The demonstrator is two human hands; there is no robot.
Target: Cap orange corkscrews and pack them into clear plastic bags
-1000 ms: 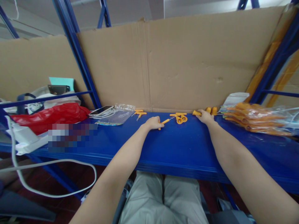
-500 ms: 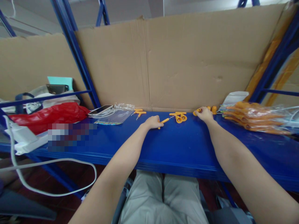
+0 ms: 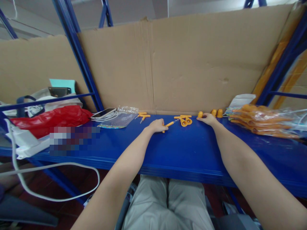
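My left hand point(image 3: 157, 125) rests on the blue tabletop point(image 3: 179, 147), its fingers closed on the handle end of an orange corkscrew point(image 3: 170, 123). The metal spiral of that corkscrew points right and away from me. Just beyond its tip lie orange pieces with round openings point(image 3: 184, 122) and an orange bar-shaped handle point(image 3: 182, 116). Farther right, my right hand point(image 3: 208, 119) pinches low at an upright orange cap point(image 3: 200, 113); the fingertips partly cover its base. Two more orange caps point(image 3: 216, 113) stand behind that hand. Orange T-handled corkscrews point(image 3: 144, 115) lie left of my left hand.
Clear plastic bags of orange parts point(image 3: 259, 121) are piled on the right. On the left are a phone point(image 3: 105, 113) with a white cable, a clear bag point(image 3: 120, 120), a red bag point(image 3: 55, 118) and a white power strip point(image 3: 31, 147). Cardboard point(image 3: 192, 64) stands along the back.
The orange cap in my right hand was tilted and now stands upright on the table, with the fingers lower and slightly left. My left hand stays put with the corkscrew.
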